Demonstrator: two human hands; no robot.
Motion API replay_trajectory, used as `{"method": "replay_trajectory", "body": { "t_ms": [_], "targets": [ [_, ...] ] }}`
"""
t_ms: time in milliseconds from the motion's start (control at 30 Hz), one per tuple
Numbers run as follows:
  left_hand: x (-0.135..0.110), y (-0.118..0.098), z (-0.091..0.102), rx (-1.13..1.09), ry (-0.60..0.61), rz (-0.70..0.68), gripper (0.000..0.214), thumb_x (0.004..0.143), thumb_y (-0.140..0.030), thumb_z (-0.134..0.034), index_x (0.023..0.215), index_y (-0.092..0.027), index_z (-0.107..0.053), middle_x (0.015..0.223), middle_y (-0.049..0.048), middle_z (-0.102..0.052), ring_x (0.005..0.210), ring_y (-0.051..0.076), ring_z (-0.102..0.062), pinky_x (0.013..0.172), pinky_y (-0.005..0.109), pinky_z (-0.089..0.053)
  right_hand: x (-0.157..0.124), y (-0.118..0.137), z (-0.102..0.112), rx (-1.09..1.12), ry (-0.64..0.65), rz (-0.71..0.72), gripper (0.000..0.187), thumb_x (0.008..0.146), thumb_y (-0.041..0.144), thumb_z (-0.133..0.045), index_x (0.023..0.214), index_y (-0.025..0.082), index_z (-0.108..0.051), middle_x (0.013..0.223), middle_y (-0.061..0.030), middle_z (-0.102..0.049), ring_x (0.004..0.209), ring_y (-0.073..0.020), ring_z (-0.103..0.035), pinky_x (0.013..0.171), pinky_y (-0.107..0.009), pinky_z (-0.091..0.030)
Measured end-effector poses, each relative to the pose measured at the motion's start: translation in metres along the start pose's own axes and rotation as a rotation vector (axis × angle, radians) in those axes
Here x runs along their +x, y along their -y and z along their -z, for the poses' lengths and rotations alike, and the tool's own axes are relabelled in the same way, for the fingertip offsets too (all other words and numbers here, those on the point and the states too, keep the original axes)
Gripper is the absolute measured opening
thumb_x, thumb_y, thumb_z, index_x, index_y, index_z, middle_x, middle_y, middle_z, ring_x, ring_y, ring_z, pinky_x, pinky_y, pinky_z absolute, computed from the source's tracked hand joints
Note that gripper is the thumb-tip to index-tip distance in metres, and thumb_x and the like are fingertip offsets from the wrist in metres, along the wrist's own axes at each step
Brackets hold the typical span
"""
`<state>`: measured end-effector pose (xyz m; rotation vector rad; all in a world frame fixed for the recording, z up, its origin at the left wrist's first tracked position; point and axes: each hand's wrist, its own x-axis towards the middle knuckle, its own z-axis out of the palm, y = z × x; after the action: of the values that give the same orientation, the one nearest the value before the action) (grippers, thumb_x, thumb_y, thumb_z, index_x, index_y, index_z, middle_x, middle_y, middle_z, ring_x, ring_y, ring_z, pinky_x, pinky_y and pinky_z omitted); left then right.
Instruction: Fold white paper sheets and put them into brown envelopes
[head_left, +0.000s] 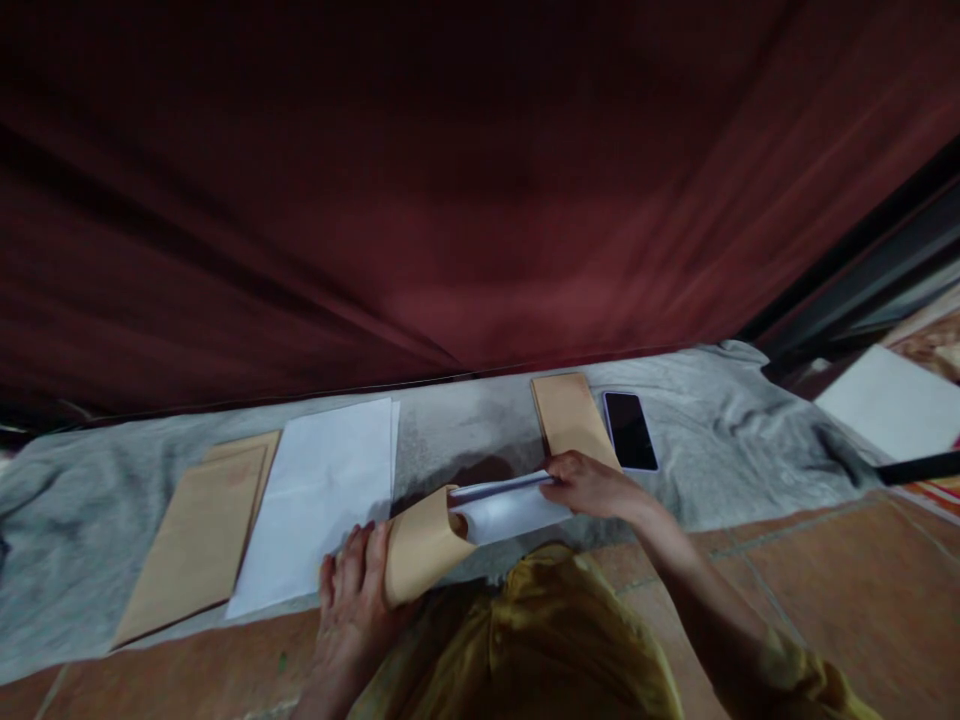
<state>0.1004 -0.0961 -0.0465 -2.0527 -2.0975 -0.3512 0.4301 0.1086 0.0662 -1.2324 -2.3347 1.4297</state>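
Brown envelope (574,418), faintly red-marked, illegible

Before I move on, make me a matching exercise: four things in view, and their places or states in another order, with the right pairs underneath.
1. phone
2. large white sheets
3. open brown envelope
4. folded white paper

A. pinched by the right hand
B. dark-screened, on the grey cloth
C. held by the left hand
D. lying flat beside the pile of envelopes

Pairs: 1-B, 2-D, 3-C, 4-A
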Motion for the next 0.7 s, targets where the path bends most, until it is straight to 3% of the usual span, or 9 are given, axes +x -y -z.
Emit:
{"method": "replay_trajectory", "body": {
  "t_ms": [133, 267, 467, 600, 700],
  "targets": [
    [0.001, -0.001, 0.002, 0.005, 0.000, 0.028, 0.093, 0.087, -0.044, -0.059, 0.161, -0.013, -0.012, 0.150, 0.0264, -0.044, 0.143, 0.040, -0.038, 0.117, 0.062, -0.027, -0.007, 0.003, -0.005, 0.074, 0.024, 0.159, 0.020, 0.076, 0.015, -0.055, 0.076, 0.022, -0.074, 0.086, -0.0021, -0.074, 0.085, -0.0190, -0.066, 0.078, -0.025, -0.049],
    [0.002, -0.005, 0.005, -0.016, -0.011, 0.040, 0.091, 0.087, -0.044, -0.060, 0.161, -0.015, -0.015, 0.151, 0.0253, -0.043, 0.145, 0.039, -0.036, 0.119, 0.061, -0.025, -0.014, 0.002, -0.010, 0.072, -0.007, 0.243, 0.032, 0.083, 0.016, -0.049, 0.095, 0.023, -0.078, 0.106, -0.0031, -0.075, 0.106, -0.0210, -0.065, 0.093, -0.030, -0.047],
    [0.005, -0.005, 0.008, 0.008, -0.097, -0.034, 0.091, 0.089, -0.038, -0.063, 0.161, -0.016, -0.013, 0.154, 0.0291, -0.039, 0.149, 0.042, -0.031, 0.118, 0.065, -0.022, -0.014, -0.009, -0.013, -0.110, 0.051, 0.061, 0.029, 0.095, 0.023, -0.047, 0.082, 0.015, -0.071, 0.072, -0.0042, -0.070, 0.068, -0.0165, -0.063, 0.062, -0.024, -0.042],
    [0.005, -0.003, 0.007, 0.000, -0.063, -0.062, 0.090, 0.087, -0.037, -0.064, 0.161, -0.015, -0.017, 0.155, 0.0291, -0.038, 0.150, 0.042, -0.028, 0.120, 0.065, -0.016, -0.010, -0.012, -0.015, -0.206, 0.040, 0.039, 0.028, 0.093, 0.020, -0.048, 0.082, 0.014, -0.073, 0.077, -0.0081, -0.074, 0.073, -0.0190, -0.066, 0.068, -0.025, -0.045],
    [0.006, -0.005, 0.008, -0.026, -0.007, -0.046, 0.091, 0.085, -0.040, -0.064, 0.160, -0.014, -0.019, 0.154, 0.0285, -0.038, 0.150, 0.041, -0.029, 0.121, 0.063, -0.017, -0.011, -0.010, -0.016, -0.123, 0.026, 0.092, 0.032, 0.089, 0.014, -0.046, 0.098, 0.018, -0.077, 0.099, -0.0080, -0.078, 0.091, -0.0213, -0.071, 0.080, -0.027, -0.050]
  ]
}}
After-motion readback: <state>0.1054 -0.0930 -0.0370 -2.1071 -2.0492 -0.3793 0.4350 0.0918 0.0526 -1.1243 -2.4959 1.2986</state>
